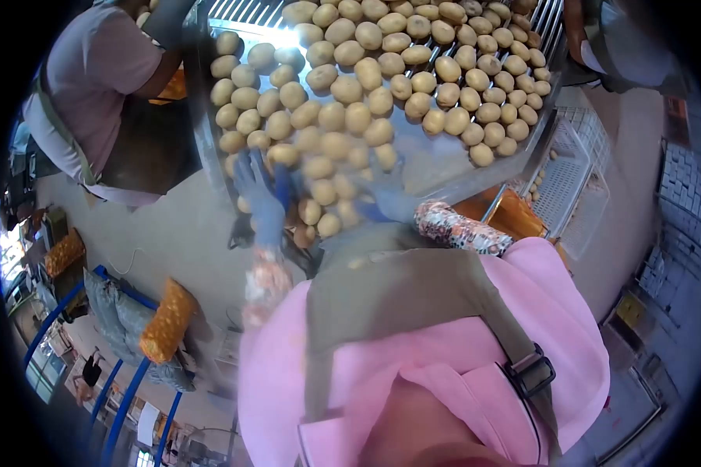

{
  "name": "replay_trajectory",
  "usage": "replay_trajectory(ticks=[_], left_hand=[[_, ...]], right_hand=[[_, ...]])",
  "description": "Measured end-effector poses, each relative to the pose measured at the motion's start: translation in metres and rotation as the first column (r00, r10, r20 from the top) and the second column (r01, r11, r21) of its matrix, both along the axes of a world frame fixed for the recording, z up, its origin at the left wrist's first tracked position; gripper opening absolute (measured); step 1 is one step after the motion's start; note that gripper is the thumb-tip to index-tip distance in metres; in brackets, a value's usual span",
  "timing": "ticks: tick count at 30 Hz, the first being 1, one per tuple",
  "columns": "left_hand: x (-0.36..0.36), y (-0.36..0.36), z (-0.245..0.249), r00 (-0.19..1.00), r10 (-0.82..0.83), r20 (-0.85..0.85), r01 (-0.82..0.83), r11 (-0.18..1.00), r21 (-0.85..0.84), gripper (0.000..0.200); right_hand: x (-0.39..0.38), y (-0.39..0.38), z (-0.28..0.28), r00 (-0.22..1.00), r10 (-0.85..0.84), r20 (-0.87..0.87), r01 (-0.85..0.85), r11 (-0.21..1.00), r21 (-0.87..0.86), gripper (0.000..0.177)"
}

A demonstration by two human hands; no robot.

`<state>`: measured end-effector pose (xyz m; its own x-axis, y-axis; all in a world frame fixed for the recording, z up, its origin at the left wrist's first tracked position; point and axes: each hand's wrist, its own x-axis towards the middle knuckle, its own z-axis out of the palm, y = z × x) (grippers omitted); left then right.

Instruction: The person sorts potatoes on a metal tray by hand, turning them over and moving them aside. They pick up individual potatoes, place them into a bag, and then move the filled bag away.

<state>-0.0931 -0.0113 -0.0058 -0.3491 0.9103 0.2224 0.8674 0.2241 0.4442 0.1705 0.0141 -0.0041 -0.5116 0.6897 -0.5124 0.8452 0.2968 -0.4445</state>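
Observation:
My left hand, in a blue-grey glove, lies along the left side of a stream of potatoes. Its fingers are stretched out and point up the table. On the other side of the stream is my right hand, gloved alike and smeared by motion, with fingers that look spread. Between the two hands several blurred potatoes run down to the near edge of the metal sorting table. Neither hand appears to grip a potato, though contact at the fingertips is too blurred to make out.
Metal rollers carry more potatoes at the far end. A co-worker stands at the left, another person at the upper right. White plastic crates and an orange sack are at right. Filled orange net bags stand behind left.

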Motion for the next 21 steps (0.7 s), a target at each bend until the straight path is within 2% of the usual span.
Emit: replay_trajectory(ticks=[1,2,3,4,5,6,7,8,9,10,11,12,13,15,16,17,19,21], left_hand=[[-0.004,0.032,0.000,0.988,0.038,0.148,-0.041,0.999,0.017,0.059],[-0.007,0.066,0.002,0.987,-0.043,0.152,0.026,0.994,0.107,0.060],[-0.004,0.092,0.002,0.982,-0.119,0.145,0.090,0.977,0.195,0.060],[0.009,0.105,-0.006,0.991,0.040,0.126,-0.041,0.999,0.008,0.063],[0.024,0.110,-0.013,0.978,0.192,0.083,-0.175,0.969,-0.173,0.066],[0.032,0.108,-0.013,0.993,0.119,-0.009,-0.119,0.983,-0.139,0.068],[0.037,0.104,-0.012,0.994,0.046,-0.101,-0.057,0.992,-0.114,0.070],[0.037,0.098,-0.017,0.983,0.006,-0.181,-0.053,0.965,-0.256,0.071],[0.034,0.088,-0.021,0.983,0.008,-0.182,-0.055,0.966,-0.254,0.071],[0.032,0.072,-0.024,0.985,-0.039,-0.170,-0.025,0.933,-0.359,0.069],[0.033,0.051,-0.021,0.985,-0.090,-0.145,0.012,0.884,-0.467,0.068],[0.030,0.029,-0.008,0.992,-0.120,-0.042,0.088,0.886,-0.456,0.068],[0.031,0.015,0.002,0.996,-0.087,0.024,0.087,0.870,-0.485,0.068],[0.036,-0.024,-0.019,0.987,-0.124,-0.099,0.063,0.879,-0.472,0.064],[0.043,-0.038,-0.017,0.988,-0.122,-0.096,0.064,0.883,-0.466,0.064],[0.049,-0.053,-0.016,0.990,-0.074,-0.121,-0.001,0.848,-0.530,0.064],[0.056,-0.076,-0.022,0.988,-0.011,-0.154,-0.084,0.798,-0.596,0.065],[0.061,-0.107,-0.034,0.991,0.002,-0.135,-0.087,0.775,-0.626,0.067]], right_hand=[[-0.005,-0.003,-0.004,0.993,0.026,-0.119,-0.017,0.997,0.072,0.056],[-0.011,-0.004,-0.007,0.968,0.068,-0.242,-0.033,0.989,0.144,0.053],[-0.015,0.011,0.015,0.963,0.088,-0.254,-0.054,0.989,0.140,0.053],[-0.016,0.037,0.056,0.958,0.144,-0.248,-0.163,0.985,-0.059,0.049],[-0.011,0.056,0.077,0.948,0.199,-0.248,-0.262,0.931,-0.254,0.046],[0.006,0.059,0.056,0.963,0.193,-0.188,-0.216,0.970,-0.111,0.043],[0.028,0.066,0.010,0.842,-0.374,-0.389,0.068,0.789,-0.610,0.041],[0.029,0.076,0.035,0.953,-0.146,-0.264,0.112,0.984,-0.138,0.040],[0.028,0.092,0.086,0.963,-0.193,-0.188,0.186,0.981,-0.052,0.040],[0.055,0.097,0.060,0.902,-0.327,-0.283,0.321,0.945,-0.069,0.045],[0.072,0.097,0.003,0.778,-0.094,-0.621,0.408,0.828,0.385,0.045],[0.083,0.104,0.009,0.906,-0.087,-0.414,0.273,0.867,0.417,0.042],[0.091,0.113,0.018,0.981,-0.061,-0.184,0.135,0.896,0.422,0.042],[0.089,0.091,0.027,0.979,0.088,0.185,-0.145,0.937,0.317,0.045],[0.066,0.091,0.067,0.952,0.179,0.249,-0.203,0.976,0.074,0.048],[0.079,0.072,0.014,0.933,0.272,0.236,-0.330,0.907,0.262,0.052],[0.044,0.050,0.024,0.966,0.239,-0.095,-0.212,0.949,0.233,0.051],[0.005,0.025,0.013,0.959,0.227,-0.170,-0.192,0.961,0.201,0.049]])
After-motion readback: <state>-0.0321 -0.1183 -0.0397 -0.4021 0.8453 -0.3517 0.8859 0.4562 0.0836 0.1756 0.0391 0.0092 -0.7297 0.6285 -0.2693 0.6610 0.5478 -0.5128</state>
